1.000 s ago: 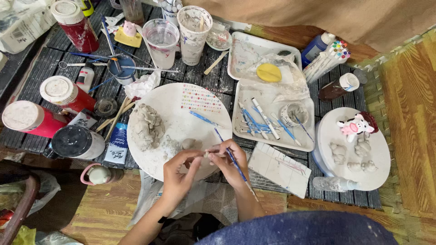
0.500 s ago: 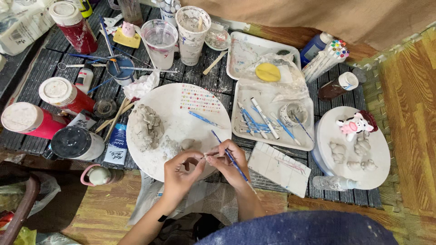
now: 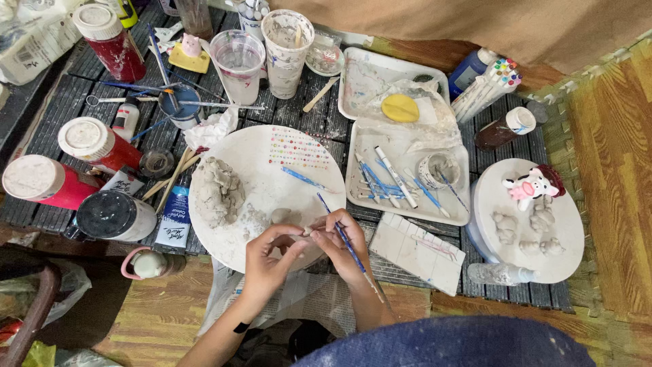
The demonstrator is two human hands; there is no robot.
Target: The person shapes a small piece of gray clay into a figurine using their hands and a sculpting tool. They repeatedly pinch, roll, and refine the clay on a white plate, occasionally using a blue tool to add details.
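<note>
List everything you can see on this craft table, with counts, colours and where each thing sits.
round board: one, white, centre
clay lump: one, grey, board's left side
small clay piece: one, grey, pinched between both hands
blue tool: one, in the right hand
trays: two, white, right of centre
yellow disc: one, upper tray
plastic cups: two, clear, top centre
red canisters: three, left side
second round board: one, white, far right, with a pink-and-white figurine
left hand: bottom centre
right hand: beside it
</note>
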